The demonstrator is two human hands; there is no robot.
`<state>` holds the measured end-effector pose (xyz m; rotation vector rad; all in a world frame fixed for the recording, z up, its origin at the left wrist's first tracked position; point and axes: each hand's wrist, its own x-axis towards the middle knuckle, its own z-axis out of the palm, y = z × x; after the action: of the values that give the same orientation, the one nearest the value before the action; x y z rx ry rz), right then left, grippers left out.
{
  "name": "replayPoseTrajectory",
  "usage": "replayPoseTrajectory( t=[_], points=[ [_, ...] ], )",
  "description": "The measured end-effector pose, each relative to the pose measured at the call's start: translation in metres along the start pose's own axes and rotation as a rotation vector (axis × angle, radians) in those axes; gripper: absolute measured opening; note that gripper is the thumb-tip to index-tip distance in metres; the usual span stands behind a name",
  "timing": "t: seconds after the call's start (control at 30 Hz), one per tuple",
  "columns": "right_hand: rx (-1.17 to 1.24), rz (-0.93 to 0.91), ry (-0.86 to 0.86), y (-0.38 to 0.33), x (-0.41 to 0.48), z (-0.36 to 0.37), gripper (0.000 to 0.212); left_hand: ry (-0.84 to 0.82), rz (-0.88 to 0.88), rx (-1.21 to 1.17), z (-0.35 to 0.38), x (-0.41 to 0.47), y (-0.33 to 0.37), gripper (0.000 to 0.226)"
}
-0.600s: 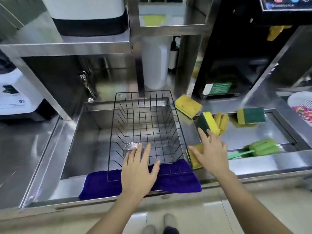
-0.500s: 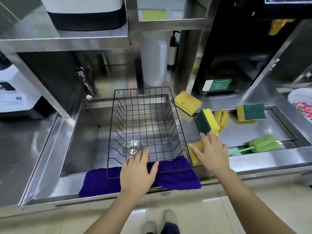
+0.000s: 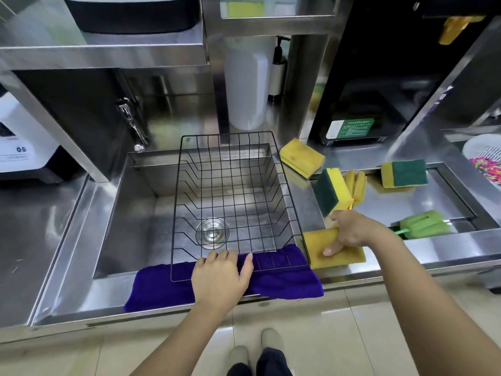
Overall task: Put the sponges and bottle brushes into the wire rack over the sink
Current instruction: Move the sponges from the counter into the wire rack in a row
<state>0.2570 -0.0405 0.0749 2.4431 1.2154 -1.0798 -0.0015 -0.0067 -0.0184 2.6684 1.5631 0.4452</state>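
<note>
Low in the frame, the left hand (image 3: pixel 219 278) lies flat and spread on the purple cloth (image 3: pixel 162 283) at the wire rack's (image 3: pixel 233 191) near rim, holding nothing. Right of it, the right hand (image 3: pixel 352 230) curls over a yellow sponge (image 3: pixel 344 256) lying on the tabletop (image 3: pixel 40 240), its long axis running left to right, thumb pressed on top. Beyond, a green-faced sponge (image 3: pixel 332 191) stands tilted on edge. Farther right, a green bottle brush (image 3: pixel 423 227) lies crosswise, handle pointing left. The rack spans the sink (image 3: pixel 130 213) front to back.
</note>
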Motion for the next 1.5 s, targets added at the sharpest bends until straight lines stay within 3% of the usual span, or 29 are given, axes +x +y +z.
replayPoseTrajectory(
  t=[0.17,0.3,0.43,0.6,0.77,1.03,1.17,1.37,1.5],
  points=[
    [0.088,0.046,0.106,-0.001,-0.012,-0.021,0.067,-0.025,0.006,0.006,0.002,0.0,-0.001,0.05],
    [0.174,0.009,0.414,-0.009,-0.021,-0.042,0.068,-0.036,0.004,0.0,0.003,0.0,-0.002,0.05],
    [0.426,-0.194,0.674,-0.033,-0.024,-0.044,0.067,-0.024,0.004,-0.001,0.004,0.001,-0.002,0.051],
    [0.506,-0.407,0.648,-0.084,-0.013,0.004,0.058,-0.011,-0.002,-0.004,0.005,0.001,-0.002,0.051],
    [0.227,-0.58,0.702,-0.098,0.011,0.069,0.053,0.013,-0.005,0.013,0.006,0.0,-0.001,0.049],
    [-0.061,-0.536,0.375,-0.099,0.028,0.079,0.051,0.047,0.006,0.002,0.008,-0.001,-0.003,0.046],
    [0.047,-0.482,0.125,-0.102,0.033,0.074,0.05,0.071,0.005,-0.01,0.009,-0.001,-0.003,0.045],
    [0.377,-0.52,0.326,-0.118,0.03,0.069,0.063,0.141,0.031,-0.02,0.008,-0.001,-0.003,0.043],
    [0.299,-0.663,0.32,-0.134,0.038,0.081,0.049,0.193,0.053,-0.03,0.012,-0.003,-0.005,0.04]
  ],
)
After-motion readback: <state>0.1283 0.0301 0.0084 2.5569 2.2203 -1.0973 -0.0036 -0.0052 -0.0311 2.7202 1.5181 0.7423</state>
